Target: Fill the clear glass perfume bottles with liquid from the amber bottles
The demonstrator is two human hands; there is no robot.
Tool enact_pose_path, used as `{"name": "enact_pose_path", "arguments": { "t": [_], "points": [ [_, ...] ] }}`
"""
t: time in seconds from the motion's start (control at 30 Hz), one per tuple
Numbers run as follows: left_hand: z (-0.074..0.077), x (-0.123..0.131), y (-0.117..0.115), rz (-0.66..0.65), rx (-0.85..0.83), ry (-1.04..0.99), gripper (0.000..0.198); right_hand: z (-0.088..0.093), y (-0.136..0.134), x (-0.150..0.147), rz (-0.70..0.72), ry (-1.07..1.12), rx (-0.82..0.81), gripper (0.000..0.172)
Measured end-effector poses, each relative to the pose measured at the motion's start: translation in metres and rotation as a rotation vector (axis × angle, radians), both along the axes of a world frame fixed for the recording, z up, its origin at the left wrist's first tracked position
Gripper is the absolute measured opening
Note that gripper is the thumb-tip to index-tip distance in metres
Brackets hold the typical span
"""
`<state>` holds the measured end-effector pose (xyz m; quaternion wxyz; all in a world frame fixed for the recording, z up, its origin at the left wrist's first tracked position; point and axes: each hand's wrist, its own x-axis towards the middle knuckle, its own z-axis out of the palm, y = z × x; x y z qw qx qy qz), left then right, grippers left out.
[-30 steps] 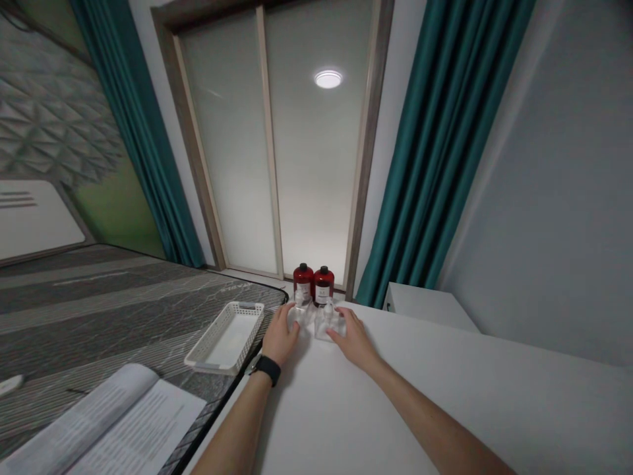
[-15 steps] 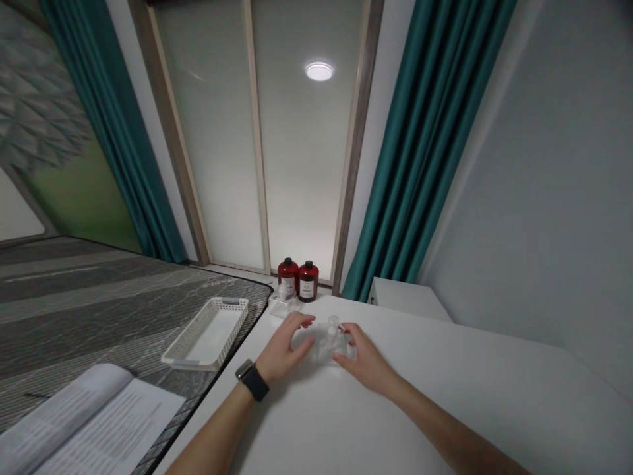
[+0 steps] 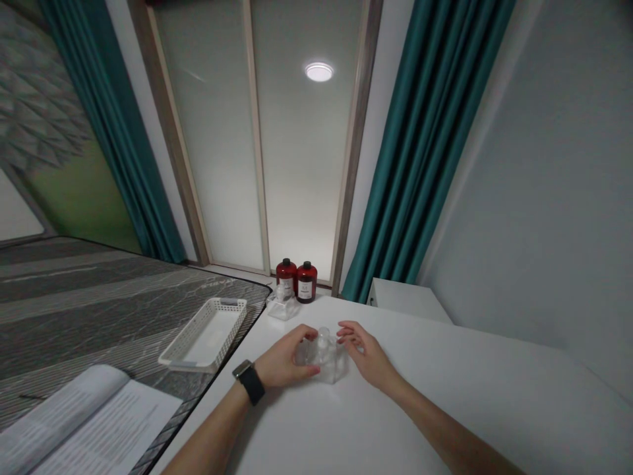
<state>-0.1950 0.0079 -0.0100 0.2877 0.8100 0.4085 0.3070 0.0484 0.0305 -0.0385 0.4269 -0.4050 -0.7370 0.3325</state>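
A clear glass bottle (image 3: 327, 367) with a rounded transparent stopper (image 3: 323, 335) stands upright on the white table (image 3: 376, 422). My left hand (image 3: 284, 356), with a dark watch on the wrist, grips the bottle from the left, thumb at the front and fingers behind. To the right of the stopper, my right hand (image 3: 368, 356) is raised with fingers loosely bent and apart, holding nothing. Farther back on the left stands a second clear bottle (image 3: 281, 307), similar in shape. Just behind it are two dark red bottles (image 3: 306, 284) with black caps and white labels.
A white perforated basket (image 3: 205, 336) lies on the grey patterned surface (image 3: 113, 303) to the left. Nearer to me is an open book (image 3: 93, 422). Behind the table's right side stands a white cabinet (image 3: 410, 300), below a green curtain (image 3: 435, 132).
The clear bottle has come slightly nearer and to the left. My left hand has closed on it, while my right hand has let go and lifted away.
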Motion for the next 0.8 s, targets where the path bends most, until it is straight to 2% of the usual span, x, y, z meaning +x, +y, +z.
{"name": "enact_pose_path", "arguments": {
  "t": [0.2, 0.37, 0.57, 0.8],
  "points": [
    [0.010, -0.009, -0.001, 0.026, 0.007, 0.087, 0.047, -0.014, 0.062, -0.032, -0.176, 0.062, 0.066, 0.026],
    [0.014, -0.011, -0.003, 0.025, -0.028, 0.099, 0.048, -0.021, 0.109, -0.066, -0.266, 0.069, 0.113, 0.037],
    [0.014, -0.013, -0.003, 0.044, -0.081, 0.089, 0.052, -0.007, 0.147, -0.091, -0.313, 0.061, 0.192, 0.054],
    [0.014, -0.011, -0.004, 0.044, -0.085, 0.083, 0.053, 0.010, 0.163, -0.116, -0.313, 0.045, 0.207, 0.061]
  ]
}}
